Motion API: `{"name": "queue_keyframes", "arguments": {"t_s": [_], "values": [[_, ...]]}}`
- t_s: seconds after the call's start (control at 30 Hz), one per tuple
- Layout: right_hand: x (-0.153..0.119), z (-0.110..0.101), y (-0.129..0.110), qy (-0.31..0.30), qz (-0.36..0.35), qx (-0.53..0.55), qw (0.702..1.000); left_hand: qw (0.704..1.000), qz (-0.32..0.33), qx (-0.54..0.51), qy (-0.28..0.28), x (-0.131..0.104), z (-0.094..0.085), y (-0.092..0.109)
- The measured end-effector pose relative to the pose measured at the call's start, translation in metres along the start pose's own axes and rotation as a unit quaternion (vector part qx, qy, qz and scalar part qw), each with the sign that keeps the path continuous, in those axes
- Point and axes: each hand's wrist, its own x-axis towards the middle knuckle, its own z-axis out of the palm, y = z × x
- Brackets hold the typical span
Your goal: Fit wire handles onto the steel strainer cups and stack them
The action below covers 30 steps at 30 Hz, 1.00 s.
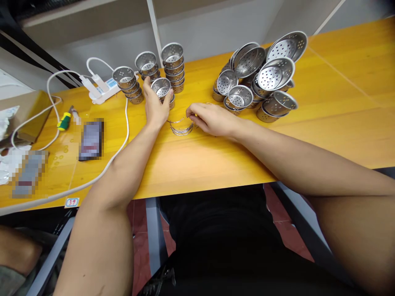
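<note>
Both forearms stretch far over the yellow bench (216, 164). Loose perforated cups (262, 78) are heaped far right, a power strip (101, 88) far left. Left hand (156, 109) curls around the top steel cup (161, 87) of a short stack; right hand (211, 119), half closed, pinches wire rings (181, 127) lying between the hands.

The orange tabletop (216, 160) bears stacked strainer cups (173, 65), a heap of perforated bowls (262, 78), wire rings (181, 127), a power strip (103, 88) and a screwdriver (64, 121).
</note>
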Motion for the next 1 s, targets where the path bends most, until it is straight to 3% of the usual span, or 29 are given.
{"name": "queue_keyframes", "arguments": {"t_s": [0.27,0.47,0.8,1.0], "values": [[0.001,0.002,0.001,0.008,-0.036,0.022,0.999,0.999,-0.035,0.031,0.024,-0.004,-0.001,0.027],[0.000,0.002,0.002,-0.001,-0.035,0.019,0.999,0.998,0.006,0.054,0.010,-0.001,-0.002,0.022],[0.000,0.002,0.002,0.000,-0.031,0.025,0.999,0.999,-0.011,0.035,-0.026,0.012,-0.002,-0.008],[0.000,0.002,0.000,0.000,-0.026,0.029,0.999,0.999,-0.013,0.041,-0.010,0.012,-0.002,-0.003]]}}
